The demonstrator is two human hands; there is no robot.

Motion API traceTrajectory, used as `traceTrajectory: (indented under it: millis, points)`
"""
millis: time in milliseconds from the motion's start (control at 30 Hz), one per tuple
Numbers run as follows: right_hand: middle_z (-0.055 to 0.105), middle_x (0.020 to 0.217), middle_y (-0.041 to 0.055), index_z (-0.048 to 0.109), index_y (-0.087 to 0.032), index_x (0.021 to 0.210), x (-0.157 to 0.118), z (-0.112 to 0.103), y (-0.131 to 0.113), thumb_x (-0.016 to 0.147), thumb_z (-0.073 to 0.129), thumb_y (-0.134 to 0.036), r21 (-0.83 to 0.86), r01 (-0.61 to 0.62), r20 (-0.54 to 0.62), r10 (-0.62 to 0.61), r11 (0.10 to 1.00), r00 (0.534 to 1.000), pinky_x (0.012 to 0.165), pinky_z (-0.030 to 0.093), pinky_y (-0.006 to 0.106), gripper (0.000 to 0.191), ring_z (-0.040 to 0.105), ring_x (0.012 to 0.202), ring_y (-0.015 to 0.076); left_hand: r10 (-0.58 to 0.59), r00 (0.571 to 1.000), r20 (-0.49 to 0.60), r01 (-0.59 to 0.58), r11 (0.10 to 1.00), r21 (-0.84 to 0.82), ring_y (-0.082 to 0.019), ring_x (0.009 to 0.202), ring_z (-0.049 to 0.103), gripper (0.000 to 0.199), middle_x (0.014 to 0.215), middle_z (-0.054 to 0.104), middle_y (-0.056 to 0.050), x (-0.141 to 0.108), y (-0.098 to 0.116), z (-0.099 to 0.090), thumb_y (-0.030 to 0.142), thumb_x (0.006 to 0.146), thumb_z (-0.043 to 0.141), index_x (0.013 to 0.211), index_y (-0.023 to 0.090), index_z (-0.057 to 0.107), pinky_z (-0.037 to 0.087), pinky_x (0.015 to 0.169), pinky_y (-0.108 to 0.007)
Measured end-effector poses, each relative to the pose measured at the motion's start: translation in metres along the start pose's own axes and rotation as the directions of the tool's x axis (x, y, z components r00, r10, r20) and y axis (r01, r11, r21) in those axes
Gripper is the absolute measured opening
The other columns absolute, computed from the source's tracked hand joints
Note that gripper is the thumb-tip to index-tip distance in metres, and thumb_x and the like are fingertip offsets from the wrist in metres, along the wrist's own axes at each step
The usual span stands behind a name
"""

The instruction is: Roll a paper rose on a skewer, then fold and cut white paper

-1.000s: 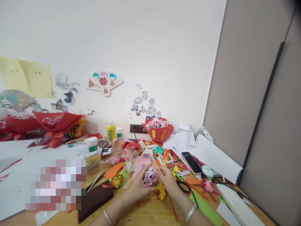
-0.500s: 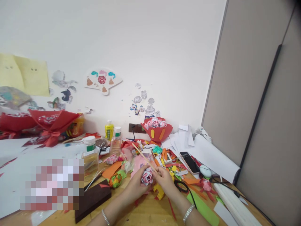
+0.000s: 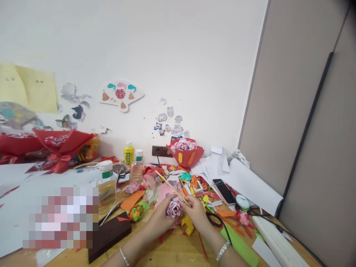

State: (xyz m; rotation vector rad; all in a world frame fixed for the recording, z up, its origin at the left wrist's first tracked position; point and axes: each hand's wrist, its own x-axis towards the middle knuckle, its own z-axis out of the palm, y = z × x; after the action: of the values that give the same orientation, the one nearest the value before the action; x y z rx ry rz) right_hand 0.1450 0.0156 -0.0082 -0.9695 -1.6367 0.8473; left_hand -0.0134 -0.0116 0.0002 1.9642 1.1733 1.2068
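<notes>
A pink-and-white folded paper rose (image 3: 174, 207) rests in my left hand (image 3: 160, 215), whose fingers curl round its left side. My right hand (image 3: 195, 211) pinches a thin wooden stick (image 3: 168, 183) near its lower end, close beside the rose. The stick slants up and to the left, above the littered paper. Part of the rose's underside is hidden by my fingers. Beneath both hands are yellow paper scraps (image 3: 188, 225) and a pink sheet (image 3: 163, 194).
Black-handled scissors (image 3: 214, 219), a phone (image 3: 224, 191) and a white mouse (image 3: 242, 202) lie to the right. A dark block (image 3: 111, 235) and clear bottles (image 3: 107, 189) stand left. Behind is a red-wrapped paper bouquet (image 3: 185, 154).
The stick's lower end now reaches slightly farther right, with my right hand shifted slightly the same way. My left hand still holds the rose in nearly the same place.
</notes>
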Motion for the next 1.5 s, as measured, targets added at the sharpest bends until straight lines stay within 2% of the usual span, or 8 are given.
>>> traceTrajectory:
  millis: [267,467,633,833,1033,1200,1333,1500]
  points:
    - [0.048,0.058,-0.004,0.053,-0.018,0.067,-0.001,0.0,0.001,0.078,0.053,-0.036,-0.056,0.01,0.012,-0.009,0.998,1.0,0.051,0.032,0.022,0.02,0.045,0.055,0.012,-0.011,1.0,-0.017,0.011,1.0,0.011,-0.022,0.1,0.059,0.051,0.11,0.065,-0.006,0.0,0.008,0.0,0.015,0.065,0.058,0.116,0.018,0.052,0.048,0.087,-0.033]
    - [0.049,0.056,-0.0044,0.053,-0.019,0.066,-0.001,-0.003,-0.002,0.075,0.055,-0.032,-0.093,0.016,-0.019,-0.017,0.996,1.0,0.052,0.032,0.022,0.016,0.045,0.054,0.0127,0.002,0.994,-0.112,0.007,0.997,0.08,-0.024,0.1,0.059,0.05,0.112,0.063,-0.009,0.003,0.008,-0.003,0.022,0.066,0.062,0.115,0.018,0.053,0.047,0.089,-0.038]
    - [0.047,0.056,-0.0048,0.056,-0.017,0.064,0.0,-0.001,0.002,0.073,0.057,-0.028,-0.135,0.023,-0.024,-0.026,0.991,0.999,0.052,0.031,0.021,0.014,0.043,0.055,0.0118,-0.014,0.996,-0.089,0.02,0.997,0.073,-0.022,0.096,0.061,0.047,0.107,0.065,-0.007,0.003,0.011,-0.002,0.021,0.067,0.06,0.113,0.018,0.054,0.049,0.085,-0.035]
    - [0.046,0.053,-0.0045,0.054,-0.018,0.062,0.001,0.0,0.006,0.074,0.056,-0.035,-0.049,0.007,0.001,-0.007,0.999,1.0,0.049,0.03,0.021,0.021,0.042,0.052,0.0115,-0.006,0.997,-0.081,0.011,0.999,0.054,-0.022,0.095,0.06,0.045,0.107,0.064,-0.007,0.003,0.014,-0.001,0.02,0.066,0.059,0.11,0.017,0.053,0.048,0.086,-0.035]
    - [0.052,0.058,-0.0025,0.057,-0.017,0.067,0.001,0.002,0.007,0.075,0.056,-0.042,0.031,-0.002,0.033,0.001,1.0,0.999,0.051,0.035,0.022,0.027,0.047,0.055,0.0124,-0.028,0.998,-0.058,0.03,0.999,0.024,-0.022,0.096,0.06,0.046,0.108,0.064,-0.007,0.003,0.014,-0.001,0.02,0.065,0.06,0.111,0.018,0.052,0.048,0.085,-0.035]
    - [0.051,0.058,-0.0034,0.057,-0.016,0.069,0.001,0.003,0.006,0.075,0.057,-0.046,0.081,-0.006,0.039,0.003,0.997,0.999,0.051,0.035,0.022,0.031,0.046,0.053,0.0113,-0.061,0.996,-0.065,0.06,0.998,-0.016,-0.023,0.101,0.059,0.056,0.115,0.062,-0.008,0.004,0.009,-0.001,0.018,0.061,0.063,0.116,0.017,0.05,0.047,0.089,-0.036]
    - [0.052,0.059,-0.0031,0.057,-0.017,0.07,0.0,0.0,0.002,0.074,0.06,-0.043,0.083,-0.002,0.037,-0.001,0.997,0.999,0.052,0.036,0.022,0.027,0.047,0.055,0.012,-0.039,0.996,-0.084,0.035,0.999,-0.04,-0.024,0.1,0.059,0.055,0.113,0.063,-0.008,0.006,0.007,-0.003,0.022,0.062,0.065,0.115,0.018,0.051,0.048,0.089,-0.037]
    - [0.053,0.058,-0.003,0.057,-0.017,0.068,0.0,-0.001,0.001,0.073,0.061,-0.042,0.047,0.0,0.025,-0.001,0.999,1.0,0.052,0.035,0.022,0.026,0.048,0.055,0.0127,-0.04,0.996,-0.083,0.035,0.998,-0.053,-0.024,0.098,0.06,0.051,0.108,0.064,-0.006,0.005,0.015,-0.005,0.022,0.061,0.066,0.11,0.019,0.053,0.048,0.087,-0.037]
